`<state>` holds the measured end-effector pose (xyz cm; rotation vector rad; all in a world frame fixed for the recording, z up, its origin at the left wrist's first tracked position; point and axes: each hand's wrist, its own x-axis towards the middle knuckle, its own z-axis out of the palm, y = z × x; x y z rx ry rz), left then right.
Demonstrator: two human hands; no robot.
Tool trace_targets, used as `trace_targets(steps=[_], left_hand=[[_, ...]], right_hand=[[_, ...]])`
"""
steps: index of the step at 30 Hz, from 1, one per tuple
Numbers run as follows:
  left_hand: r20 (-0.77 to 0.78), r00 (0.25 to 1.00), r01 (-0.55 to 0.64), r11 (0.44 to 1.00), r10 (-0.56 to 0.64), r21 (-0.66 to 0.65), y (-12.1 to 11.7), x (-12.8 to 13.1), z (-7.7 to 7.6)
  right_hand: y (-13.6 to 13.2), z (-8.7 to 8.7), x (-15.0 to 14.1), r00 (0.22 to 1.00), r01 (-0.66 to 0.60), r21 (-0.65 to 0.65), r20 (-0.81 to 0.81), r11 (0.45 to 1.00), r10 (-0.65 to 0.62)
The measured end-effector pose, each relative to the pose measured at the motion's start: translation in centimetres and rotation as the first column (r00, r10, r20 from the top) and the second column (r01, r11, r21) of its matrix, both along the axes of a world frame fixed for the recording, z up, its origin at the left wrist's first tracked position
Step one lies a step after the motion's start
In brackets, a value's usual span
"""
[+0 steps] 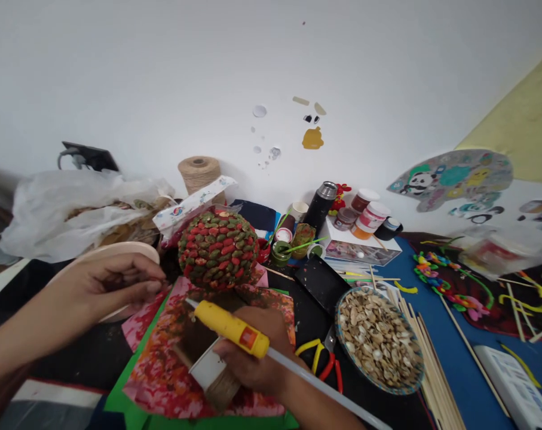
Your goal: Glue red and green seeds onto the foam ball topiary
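Observation:
My right hand [257,352] is wrapped round a yellow glue gun [232,328] with a clear glue stick trailing back from it, its nozzle pointing up-left toward a ball [217,247] covered in red and green seeds. My left hand [113,283] hovers left of the ball, fingers pinched together on something too small to name. Under my right hand sit a twine-wrapped object and a white piece on flowered paper [163,370].
A bowl of pale seeds [378,340] stands at the right, beside wooden sticks [427,358] and red-and-yellow pliers [324,361]. Paint jars [369,216], a black flask [321,206], a twine spool [199,173] and a plastic bag [73,203] line the back.

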<state>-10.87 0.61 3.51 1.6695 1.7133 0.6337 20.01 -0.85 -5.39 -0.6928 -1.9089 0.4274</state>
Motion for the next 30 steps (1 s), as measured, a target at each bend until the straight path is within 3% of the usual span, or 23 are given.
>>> trace_targets(steps=[3, 6, 13, 19, 24, 30], left_hand=[[0.222, 0.975, -0.027, 0.999, 0.030, -0.019, -0.9, 3.2, -0.6], [0.373, 0.925, -0.071, 0.997, 0.071, -0.016, -0.8, 5.2, -1.9], [0.572, 0.819, 0.003, 0.996, 0.051, -0.093, -0.6, 8.0, -4.1], [0.730, 0.681, 0.062, 0.989, 0.059, -0.138, -1.5, 11.0, -3.9], [0.785, 0.619, 0.080, 0.992, 0.030, -0.101, -1.9, 12.6, -3.3], [0.826, 0.563, 0.117, 0.987, 0.025, -0.110, -1.8, 13.3, -4.4]], right_hand=[[0.0, 0.7, 0.6, 0.999, 0.030, -0.165, -0.035, 0.986, -0.036], [0.3, 0.2, 0.9, 0.991, 0.051, -0.284, -0.104, 0.958, -0.084], [0.3, -1.0, 0.6, 0.948, -0.116, -0.526, -0.313, 0.843, -0.065], [0.5, 0.0, 0.4, 0.925, -0.162, -0.623, -0.366, 0.765, -0.103], [0.5, 0.2, 0.5, 0.921, -0.165, -0.622, -0.375, 0.765, -0.106], [0.3, 0.1, 0.0, 0.884, -0.234, -0.688, -0.445, 0.687, -0.145]])
